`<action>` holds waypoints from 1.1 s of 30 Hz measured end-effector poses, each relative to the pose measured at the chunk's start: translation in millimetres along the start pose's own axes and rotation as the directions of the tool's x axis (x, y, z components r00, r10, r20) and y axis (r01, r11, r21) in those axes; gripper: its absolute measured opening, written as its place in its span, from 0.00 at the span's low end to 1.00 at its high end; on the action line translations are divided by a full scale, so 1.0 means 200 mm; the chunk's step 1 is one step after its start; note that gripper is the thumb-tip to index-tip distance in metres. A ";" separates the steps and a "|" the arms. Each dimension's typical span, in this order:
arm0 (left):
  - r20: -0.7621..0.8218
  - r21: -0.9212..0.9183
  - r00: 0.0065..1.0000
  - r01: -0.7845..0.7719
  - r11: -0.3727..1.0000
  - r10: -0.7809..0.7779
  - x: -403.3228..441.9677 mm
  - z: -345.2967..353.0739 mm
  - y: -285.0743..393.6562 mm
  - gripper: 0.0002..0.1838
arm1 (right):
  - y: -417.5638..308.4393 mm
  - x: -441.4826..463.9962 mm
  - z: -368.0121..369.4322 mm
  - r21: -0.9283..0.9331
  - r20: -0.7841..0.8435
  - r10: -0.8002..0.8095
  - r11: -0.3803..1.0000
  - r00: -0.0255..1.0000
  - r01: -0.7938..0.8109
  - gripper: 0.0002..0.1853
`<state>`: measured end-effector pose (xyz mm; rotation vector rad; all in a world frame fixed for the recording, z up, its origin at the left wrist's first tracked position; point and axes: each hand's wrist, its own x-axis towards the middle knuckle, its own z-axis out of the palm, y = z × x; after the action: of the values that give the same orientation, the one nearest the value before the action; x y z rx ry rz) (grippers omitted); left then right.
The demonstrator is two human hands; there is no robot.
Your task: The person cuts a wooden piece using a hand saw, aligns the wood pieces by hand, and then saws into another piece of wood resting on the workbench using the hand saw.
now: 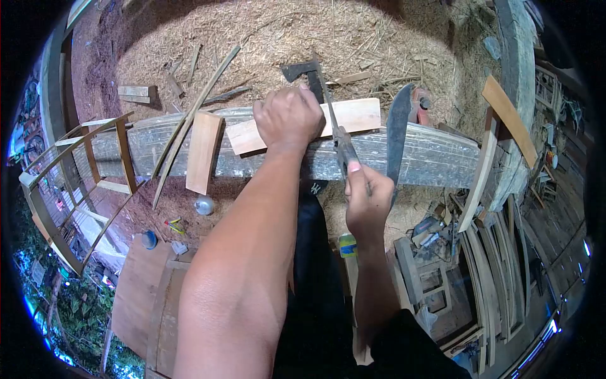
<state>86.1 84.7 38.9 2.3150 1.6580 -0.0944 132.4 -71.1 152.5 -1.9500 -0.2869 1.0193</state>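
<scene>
A short pale wooden board [357, 116] lies across a thick weathered beam [429, 158]. My left hand [289, 117] presses down on the board with its fingers curled over it; the fingertips are hidden. My right hand [369, 196] is wrapped around the handle of a handsaw [344, 148], the thumb along its top. The saw's narrow blade crosses the board just right of my left hand and points away from me. Beyond the board lies a hatchet [300, 69], its dark handle partly hidden. A machete [397, 129] rests across the beam to the right.
Another short board [203, 151] and long thin strips [196, 117] lie on the beam's left. A wooden frame with mesh [82, 170] stands farther left. Wood shavings [252, 31] cover the ground. Curved wooden pieces [499, 278] are stacked at lower right, near a yellow-labelled container [348, 245].
</scene>
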 end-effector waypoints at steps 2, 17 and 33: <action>-0.014 0.007 1.000 -0.009 1.000 0.009 0.02 0.02 0.00 0.21 | -0.03 0.01 0.04 -0.057 -0.014 0.025 0.998 1.000 -0.025 0.20; -0.046 -0.027 0.999 -0.010 1.000 0.009 0.01 0.01 -0.01 0.23 | -0.09 -0.19 -0.04 0.004 -0.041 0.118 0.993 0.992 -0.118 0.23; -0.045 -0.009 0.999 0.019 1.000 -0.020 -0.01 0.01 -0.01 0.21 | -0.07 -0.32 -0.15 0.019 0.047 0.185 0.982 0.982 -0.186 0.23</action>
<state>83.0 83.1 37.7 2.3112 1.6994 -0.0395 117.4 -117.0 206.5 -1.9618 -0.1190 1.1832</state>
